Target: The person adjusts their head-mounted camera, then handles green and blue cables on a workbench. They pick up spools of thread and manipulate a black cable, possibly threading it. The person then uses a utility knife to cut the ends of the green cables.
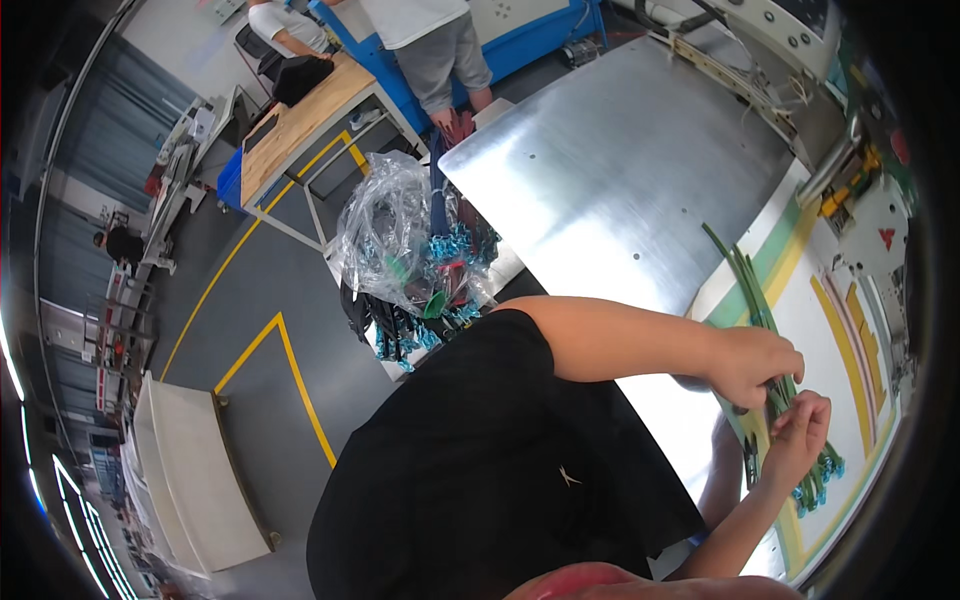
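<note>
Long narrow green straps (742,268) lie in a loose bundle at the right, over a white work surface edged in green and yellow. Their lower ends carry shiny blue pieces (822,480). My left hand (752,366) is closed over the middle of the bundle, gripping the straps; a small dark piece shows under its fingers, too hidden to name. Just below it, close against the same straps, my right hand (797,437) has its fingers curled and pinched together. Whatever sits between those fingertips is hidden.
A bare metal plate (620,150) spreads beyond my left arm, with machine parts (850,170) at the far right. Clear plastic bags (385,225) and dark straps with blue ends (400,335) are heaped at my left. Two people stand or sit near a wooden table (325,110); a white cart (195,470) stands left.
</note>
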